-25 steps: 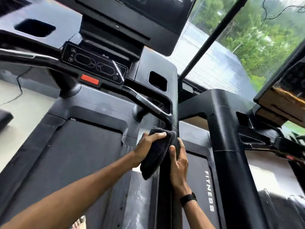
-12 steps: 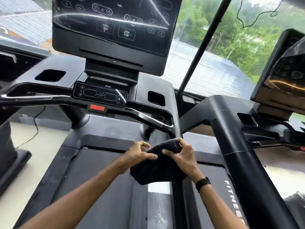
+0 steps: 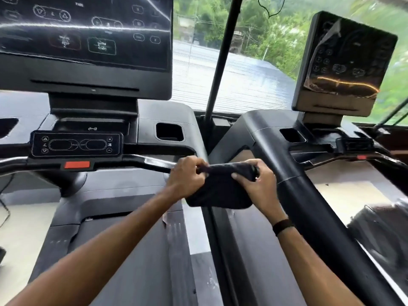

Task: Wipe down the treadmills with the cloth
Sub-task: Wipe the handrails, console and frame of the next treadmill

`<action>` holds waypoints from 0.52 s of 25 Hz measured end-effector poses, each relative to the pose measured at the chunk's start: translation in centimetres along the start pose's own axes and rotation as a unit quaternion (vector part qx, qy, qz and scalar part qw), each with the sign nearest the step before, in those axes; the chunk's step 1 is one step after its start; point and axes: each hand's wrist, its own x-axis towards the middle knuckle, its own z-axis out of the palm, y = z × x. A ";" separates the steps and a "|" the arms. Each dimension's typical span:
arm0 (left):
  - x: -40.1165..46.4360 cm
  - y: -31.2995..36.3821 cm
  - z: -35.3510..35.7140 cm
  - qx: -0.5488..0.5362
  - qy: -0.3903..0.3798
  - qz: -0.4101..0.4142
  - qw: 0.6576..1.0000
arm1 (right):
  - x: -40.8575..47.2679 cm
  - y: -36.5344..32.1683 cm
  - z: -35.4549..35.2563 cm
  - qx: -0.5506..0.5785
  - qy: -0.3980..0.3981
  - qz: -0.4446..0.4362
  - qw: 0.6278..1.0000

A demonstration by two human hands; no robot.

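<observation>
Your left hand (image 3: 187,177) and right hand (image 3: 257,184) both pinch the dark cloth (image 3: 220,191) just right of the handlebar (image 3: 150,162), so a loose grip could drop it between the treadmills.

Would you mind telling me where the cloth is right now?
The cloth is centre frame, held taut between the left hand and right hand, just right of the near treadmill's handlebar.

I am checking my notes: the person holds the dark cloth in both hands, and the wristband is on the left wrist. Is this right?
Not quite. The head view shows the wristband on the right wrist. The dark cloth is indeed held in both the left hand and the right hand.
</observation>
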 end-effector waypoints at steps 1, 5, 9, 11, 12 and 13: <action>1.4 1.1 -0.1 0.001 0.025 0.050 0.998 | 0.7 -0.4 -0.8 0.002 0.037 -0.015 0.999; 4.4 2.2 -0.1 0.091 0.062 0.123 0.986 | -0.3 -0.1 -1.1 -0.041 0.017 -0.083 0.996; 2.7 -2.2 1.7 0.202 -0.080 0.000 0.976 | -2.7 3.3 3.4 -0.056 -0.183 0.021 0.981; 1.0 -4.0 3.0 0.179 -0.132 -0.052 0.974 | -1.7 5.2 6.9 -0.140 -0.228 0.086 0.960; 0.3 -4.7 3.6 0.175 -0.138 -0.067 0.972 | -1.2 5.6 8.6 -0.173 -0.264 0.118 0.942; -0.2 -5.3 4.2 0.176 -0.137 -0.077 0.972 | -0.8 5.8 10.3 -0.190 -0.289 0.139 0.928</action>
